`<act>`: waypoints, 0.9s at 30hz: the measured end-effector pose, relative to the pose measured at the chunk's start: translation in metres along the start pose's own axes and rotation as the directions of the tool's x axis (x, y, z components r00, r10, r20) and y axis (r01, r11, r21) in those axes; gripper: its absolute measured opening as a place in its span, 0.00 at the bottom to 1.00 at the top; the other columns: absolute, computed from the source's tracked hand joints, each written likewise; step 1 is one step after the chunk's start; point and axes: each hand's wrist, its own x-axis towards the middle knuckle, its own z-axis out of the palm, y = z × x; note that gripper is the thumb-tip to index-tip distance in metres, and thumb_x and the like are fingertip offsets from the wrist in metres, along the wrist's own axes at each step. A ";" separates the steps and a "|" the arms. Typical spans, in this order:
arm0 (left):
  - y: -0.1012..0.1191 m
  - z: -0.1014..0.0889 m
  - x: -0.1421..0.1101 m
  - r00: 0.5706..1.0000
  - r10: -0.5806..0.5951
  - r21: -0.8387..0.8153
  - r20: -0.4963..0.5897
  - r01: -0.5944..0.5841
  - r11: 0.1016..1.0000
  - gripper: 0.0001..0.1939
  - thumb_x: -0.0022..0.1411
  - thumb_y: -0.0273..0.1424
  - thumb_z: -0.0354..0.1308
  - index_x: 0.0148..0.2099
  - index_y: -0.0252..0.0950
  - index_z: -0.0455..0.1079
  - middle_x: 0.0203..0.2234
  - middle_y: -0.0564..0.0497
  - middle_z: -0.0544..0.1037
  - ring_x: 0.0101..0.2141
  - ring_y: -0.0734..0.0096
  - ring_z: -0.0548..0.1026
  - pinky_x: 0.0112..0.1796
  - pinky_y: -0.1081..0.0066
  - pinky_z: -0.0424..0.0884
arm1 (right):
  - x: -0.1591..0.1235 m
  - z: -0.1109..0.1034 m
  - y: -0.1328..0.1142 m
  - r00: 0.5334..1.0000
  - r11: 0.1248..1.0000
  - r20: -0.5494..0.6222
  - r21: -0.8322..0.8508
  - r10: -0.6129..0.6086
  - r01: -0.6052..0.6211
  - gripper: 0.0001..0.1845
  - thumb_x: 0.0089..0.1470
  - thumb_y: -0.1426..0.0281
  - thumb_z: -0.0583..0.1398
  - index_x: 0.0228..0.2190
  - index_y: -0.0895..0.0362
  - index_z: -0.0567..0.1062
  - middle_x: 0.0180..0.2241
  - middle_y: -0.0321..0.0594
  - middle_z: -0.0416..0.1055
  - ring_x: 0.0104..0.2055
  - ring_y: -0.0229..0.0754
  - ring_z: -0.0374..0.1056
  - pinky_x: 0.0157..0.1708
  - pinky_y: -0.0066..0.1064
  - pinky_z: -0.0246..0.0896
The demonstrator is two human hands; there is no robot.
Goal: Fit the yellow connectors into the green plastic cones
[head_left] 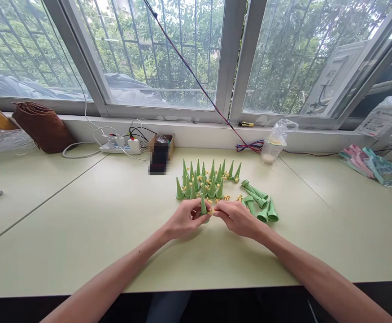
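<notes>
"How far along is the piece nearest you?"

"My left hand has one green cone upright, just below the middle of the frame, over the table. A small yellow piece sits at its lower right side, so I'd judge this one partway done. How firmly the two are joined, I can't tell."

"And your grip?"

"My left fingers and thumb are closed around the cone's lower part, open only as wide as its body. My right hand comes in from the right, thumb and forefinger pinched nearly shut on the outer end of the yellow piece."

"What's beyond your hands?"

"Right of centre, past my right hand, several green cones lie on their sides in a loose heap. I see no yellow on most of them, so they look like the part left. Farther up the middle, many standing cones crowd together, with yellow pieces around and between them. I'd guess more is done than left, but I can't tell which bits are attached."

"And at the back?"

"A power strip left of centre, and a clear plastic bag right of centre, below the windows."
</notes>
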 end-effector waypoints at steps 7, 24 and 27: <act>0.001 -0.001 0.002 1.000 0.007 0.005 -0.025 -0.006 1.000 0.09 0.62 0.34 0.59 0.40 0.33 0.73 0.24 0.54 0.69 0.24 0.76 0.63 0.25 0.75 0.63 | 0.000 -0.003 -0.005 0.998 0.998 0.007 0.031 0.061 -0.062 0.07 0.65 0.68 0.56 0.34 0.56 0.71 0.30 0.37 0.71 0.28 0.37 0.62 0.30 0.28 0.54; -0.002 0.000 0.001 1.000 -0.013 0.031 -0.014 0.013 0.999 0.10 0.62 0.35 0.59 0.41 0.33 0.73 0.21 0.55 0.69 0.22 0.77 0.65 0.24 0.76 0.64 | 0.000 -0.001 -0.003 1.000 1.000 -0.011 0.000 0.027 -0.027 0.10 0.65 0.70 0.55 0.30 0.55 0.66 0.24 0.33 0.66 0.24 0.36 0.57 0.26 0.26 0.49; -0.002 0.000 0.001 1.000 -0.017 0.025 -0.006 0.017 1.000 0.10 0.62 0.35 0.59 0.41 0.33 0.73 0.21 0.56 0.69 0.22 0.77 0.64 0.24 0.76 0.64 | 0.001 0.000 -0.003 1.000 1.000 -0.008 -0.013 0.026 -0.026 0.12 0.66 0.68 0.53 0.29 0.56 0.66 0.23 0.34 0.66 0.23 0.36 0.57 0.26 0.26 0.48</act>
